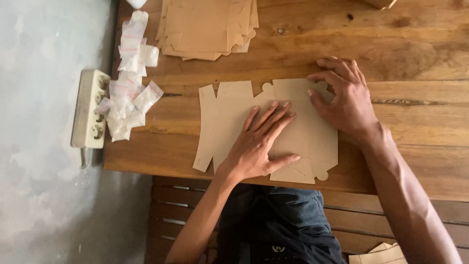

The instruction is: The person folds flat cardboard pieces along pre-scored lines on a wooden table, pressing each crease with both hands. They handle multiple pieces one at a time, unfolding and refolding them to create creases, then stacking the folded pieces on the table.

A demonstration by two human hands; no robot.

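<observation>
Home packing workshop: wooden table [415, 44], stacked box blanks [207, 27].

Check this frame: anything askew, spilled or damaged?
Nothing damaged. Small clear plastic bags lie in a loose heap at the table's left edge, some resting on the white power strip. The flat cardboard blank under both hands lies flat and intact.
</observation>
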